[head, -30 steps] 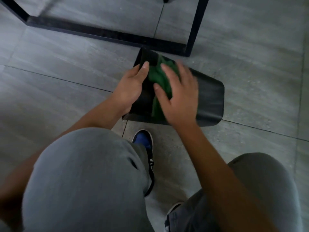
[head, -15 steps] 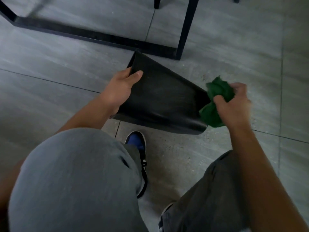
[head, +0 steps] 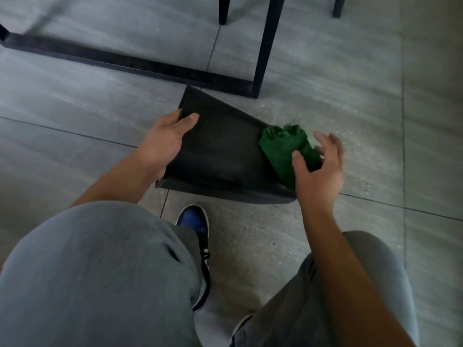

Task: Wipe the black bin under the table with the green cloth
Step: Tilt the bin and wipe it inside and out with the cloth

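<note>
Left hand (head: 166, 144) grips the tipped bin (head: 220, 151) mid-frame; right hand (head: 318, 169), fingers spread, sits on the cloth (head: 283, 146) at its right end.

Table frame (head: 160, 68) behind (floor (head: 350, 96) rightward open)

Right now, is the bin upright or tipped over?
Tipped. The black bin lies on its side on the floor, its broad side facing up; the left hand grips its edge, and the green cloth is bunched at its far end.

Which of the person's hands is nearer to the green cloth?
The right hand: its spread fingers are over the green cloth at the black bin's right end. The left hand grips the bin's opposite edge, apart from the cloth.
</note>
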